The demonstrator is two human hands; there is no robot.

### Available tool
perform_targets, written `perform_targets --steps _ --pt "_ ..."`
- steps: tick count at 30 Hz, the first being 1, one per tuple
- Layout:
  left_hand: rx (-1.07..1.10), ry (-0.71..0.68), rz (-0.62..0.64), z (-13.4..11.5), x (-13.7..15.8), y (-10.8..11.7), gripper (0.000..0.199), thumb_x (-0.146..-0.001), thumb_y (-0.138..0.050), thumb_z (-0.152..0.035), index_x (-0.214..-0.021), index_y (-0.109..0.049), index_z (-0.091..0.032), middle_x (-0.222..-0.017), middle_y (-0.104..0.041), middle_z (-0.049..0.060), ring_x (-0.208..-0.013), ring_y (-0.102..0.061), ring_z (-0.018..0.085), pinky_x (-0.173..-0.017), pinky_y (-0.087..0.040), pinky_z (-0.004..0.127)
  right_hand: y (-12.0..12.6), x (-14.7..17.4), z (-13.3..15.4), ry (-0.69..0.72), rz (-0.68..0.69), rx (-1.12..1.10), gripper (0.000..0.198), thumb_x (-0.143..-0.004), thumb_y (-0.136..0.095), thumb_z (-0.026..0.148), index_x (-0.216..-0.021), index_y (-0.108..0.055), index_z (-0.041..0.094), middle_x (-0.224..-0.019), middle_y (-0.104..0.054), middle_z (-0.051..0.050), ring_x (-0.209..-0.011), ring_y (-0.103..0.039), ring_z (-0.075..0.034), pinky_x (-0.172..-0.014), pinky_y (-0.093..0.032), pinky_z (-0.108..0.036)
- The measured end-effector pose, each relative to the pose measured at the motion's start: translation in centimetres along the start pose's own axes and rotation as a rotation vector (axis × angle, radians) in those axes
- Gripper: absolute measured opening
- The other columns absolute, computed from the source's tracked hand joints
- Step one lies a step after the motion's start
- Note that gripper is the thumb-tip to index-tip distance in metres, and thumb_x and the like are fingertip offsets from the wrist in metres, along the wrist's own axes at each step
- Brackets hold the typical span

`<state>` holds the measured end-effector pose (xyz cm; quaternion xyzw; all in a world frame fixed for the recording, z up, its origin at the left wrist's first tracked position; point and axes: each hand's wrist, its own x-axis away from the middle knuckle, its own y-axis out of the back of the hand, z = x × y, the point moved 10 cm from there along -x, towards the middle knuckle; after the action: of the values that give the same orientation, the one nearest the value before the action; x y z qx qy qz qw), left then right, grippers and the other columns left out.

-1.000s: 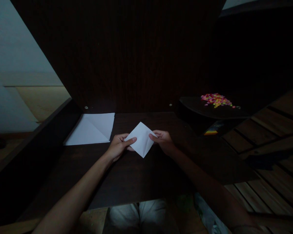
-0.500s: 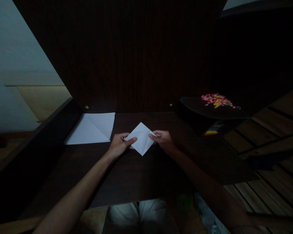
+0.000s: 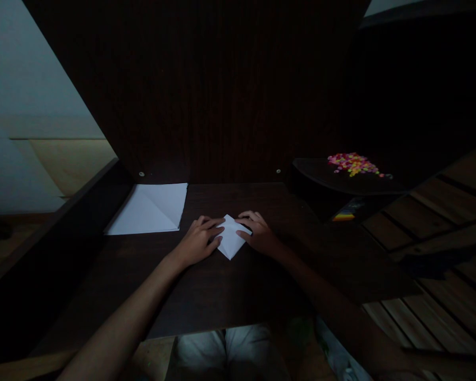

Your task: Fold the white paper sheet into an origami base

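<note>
Folded paper (image 3: 230, 241), white and compact, lies on the dark table (image 3: 206, 299) between our two hands, one corner pointing towards us. We have our left hand (image 3: 200, 239) spread, its fingertips resting on the paper's left edge, and our right hand (image 3: 257, 233) loosely bent, thumb and fingers touching the right edge; neither hand is clenched, and both seem to press rather than grip. As for progress, we judge the folding to be under way: the paper is already a small diamond, with crease lines showing on its face. Flattening these folds seems to be the step in hand; how sharp they are, and how the layers underneath lie, we cannot tell. At far left, a stack of white sheets (image 3: 153, 209) lies flat, its top sheet creased but unfolded, apparently work left untouched for now.
</note>
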<state>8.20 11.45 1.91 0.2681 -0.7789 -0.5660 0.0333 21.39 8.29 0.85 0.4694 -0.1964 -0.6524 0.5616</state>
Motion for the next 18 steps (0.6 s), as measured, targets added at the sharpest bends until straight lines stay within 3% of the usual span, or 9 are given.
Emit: perform_targets --steps 4,8,13,18 --pt "-0.006 0.005 0.109 0.4 0.4 -0.4 0.059 -0.086 -0.06 -0.057 -0.134 -0.056 -0.022 -0.131 -0.061 0.01 -0.117 -0.046 0.031 -0.098 -0.036 0.051 -0.6 0.6 0.9 0.13 0.119 0.108 0.027 -0.094 -0.054 0.03 -0.113 -0.071 0.021 -0.124 -0.065 -0.007 -0.1 -0.052 -0.025 -0.089 -0.046 -0.044" --pt "0.013 0.052 0.135 1.4 0.6 -0.4 0.083 -0.074 -0.068 -0.066 -0.142 -0.047 -0.022 -0.125 -0.059 0.014 -0.116 -0.048 0.031 -0.098 -0.038 0.048 -0.3 0.9 0.6 0.113 0.215 0.162 0.053 -0.084 -0.065 0.053 -0.128 -0.063 0.023 -0.135 -0.06 -0.006 -0.109 -0.049 -0.029 -0.088 -0.044 -0.047" --pt "0.017 0.061 0.091 2.0 0.6 -0.1 0.071 -0.08 -0.063 -0.063 -0.137 -0.053 -0.022 -0.117 -0.057 0.013 -0.11 -0.052 0.027 -0.098 -0.041 0.043 -0.4 0.9 0.9 0.108 0.302 0.204 0.07 -0.077 -0.064 0.066 -0.133 -0.058 0.024 -0.143 -0.053 -0.007 -0.115 -0.048 -0.031 -0.091 -0.041 -0.049" --pt "-0.017 -0.025 0.063 1.4 0.6 0.5 0.06 -0.084 -0.059 -0.061 -0.128 -0.062 -0.02 -0.115 -0.057 0.013 -0.109 -0.054 0.026 -0.098 -0.042 0.041 -0.3 0.9 0.9 0.121 0.326 0.263 0.065 -0.08 -0.061 0.066 -0.13 -0.06 0.025 -0.141 -0.055 -0.007 -0.118 -0.047 -0.031 -0.091 -0.04 -0.047"
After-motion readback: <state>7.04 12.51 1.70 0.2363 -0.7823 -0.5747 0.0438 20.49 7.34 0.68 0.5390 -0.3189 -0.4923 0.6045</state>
